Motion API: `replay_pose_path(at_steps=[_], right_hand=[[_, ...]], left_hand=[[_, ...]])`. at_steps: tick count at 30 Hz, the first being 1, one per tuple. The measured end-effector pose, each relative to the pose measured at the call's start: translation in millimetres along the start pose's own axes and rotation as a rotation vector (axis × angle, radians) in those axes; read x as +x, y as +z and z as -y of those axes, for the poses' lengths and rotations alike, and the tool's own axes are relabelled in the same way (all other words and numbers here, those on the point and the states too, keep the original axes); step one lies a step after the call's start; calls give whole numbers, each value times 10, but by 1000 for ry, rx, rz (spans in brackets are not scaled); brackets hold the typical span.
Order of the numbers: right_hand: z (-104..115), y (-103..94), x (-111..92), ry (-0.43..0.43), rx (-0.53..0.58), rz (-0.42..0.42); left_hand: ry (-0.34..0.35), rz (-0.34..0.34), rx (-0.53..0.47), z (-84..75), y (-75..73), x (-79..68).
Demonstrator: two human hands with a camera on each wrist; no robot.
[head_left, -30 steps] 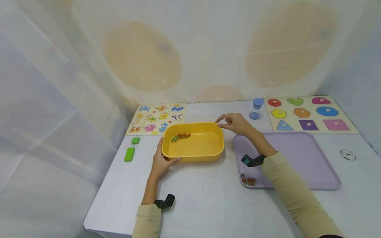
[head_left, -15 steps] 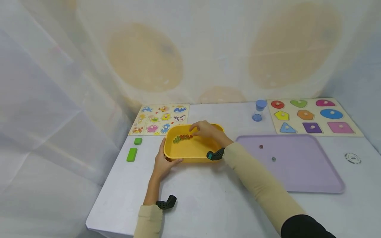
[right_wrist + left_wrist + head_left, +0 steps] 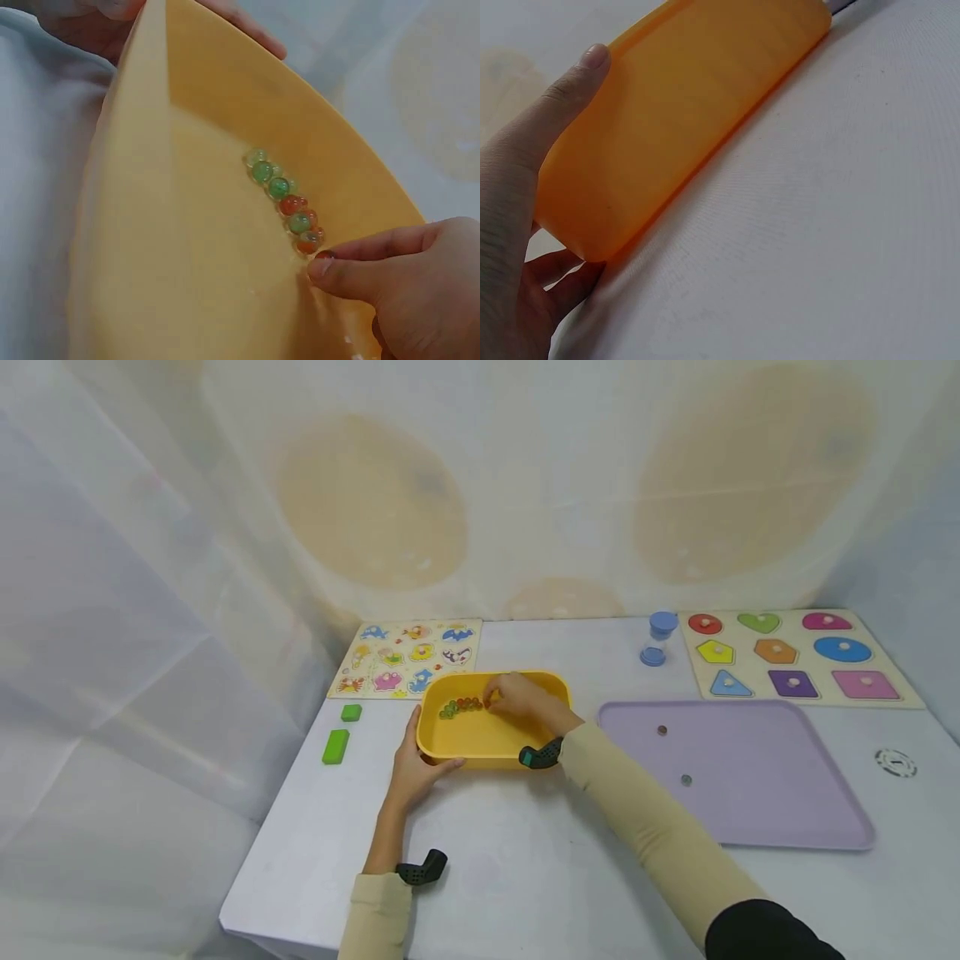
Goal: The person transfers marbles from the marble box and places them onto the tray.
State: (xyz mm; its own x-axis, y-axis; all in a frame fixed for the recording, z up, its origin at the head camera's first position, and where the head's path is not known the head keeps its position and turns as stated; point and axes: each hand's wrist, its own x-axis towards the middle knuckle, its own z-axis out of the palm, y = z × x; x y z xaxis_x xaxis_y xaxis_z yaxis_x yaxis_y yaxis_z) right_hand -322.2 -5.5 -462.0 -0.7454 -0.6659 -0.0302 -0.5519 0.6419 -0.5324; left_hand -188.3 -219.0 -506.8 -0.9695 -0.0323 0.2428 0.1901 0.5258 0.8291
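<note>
A yellow plastic basin (image 3: 480, 743) stands at the middle of the table. My left hand (image 3: 411, 770) grips its left end, thumb on the near wall and other fingers (image 3: 577, 289) round the lower corner. Inside, a staggered row of glass marbles (image 3: 279, 187), green and orange-red, lies along the back left. My right hand (image 3: 517, 700) reaches into the basin and pinches a dark reddish marble (image 3: 325, 256) between thumb and forefinger, at the right end of that row. Two loose marbles, one brownish (image 3: 662, 730) and one greenish (image 3: 686, 780), lie on the purple tray (image 3: 780, 777).
Behind the basin on the left lies an animal puzzle board (image 3: 408, 656). A shape puzzle board (image 3: 795, 656) and a blue sand timer (image 3: 657, 639) are at the back right. Two green blocks (image 3: 336, 747) sit left; a round chip (image 3: 896, 762) lies far right.
My right hand has moved left from the basin's far right corner down to the marbles. Two marbles have rolled out across the purple tray; its near left corner is now behind my sleeve.
</note>
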Motion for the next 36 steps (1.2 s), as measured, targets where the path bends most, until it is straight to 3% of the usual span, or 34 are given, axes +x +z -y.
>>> replay_pose_path(at_steps=[7, 12, 17, 26, 30, 36], right_hand=[[-37, -322, -357, -43, 29, -113], [-217, -617, -879, -57, -12, -255], [-527, -779, -1499, 33, -31, -345], [-1120, -733, -2428, 251, -64, -356], [-1311, -652, -2630, 283, -94, -368], [-1441, -567, -2756, 351, -74, -312]], left_hand=[[4, 7, -13, -8, 15, 9], [23, 4, -3, -22, -6, 10], [28, -1, -13, -12, -18, 11], [15, -8, -12, 1, -17, -9], [16, -2, -23, -51, -31, -24], [11, -8, -18, 7, -8, -1]])
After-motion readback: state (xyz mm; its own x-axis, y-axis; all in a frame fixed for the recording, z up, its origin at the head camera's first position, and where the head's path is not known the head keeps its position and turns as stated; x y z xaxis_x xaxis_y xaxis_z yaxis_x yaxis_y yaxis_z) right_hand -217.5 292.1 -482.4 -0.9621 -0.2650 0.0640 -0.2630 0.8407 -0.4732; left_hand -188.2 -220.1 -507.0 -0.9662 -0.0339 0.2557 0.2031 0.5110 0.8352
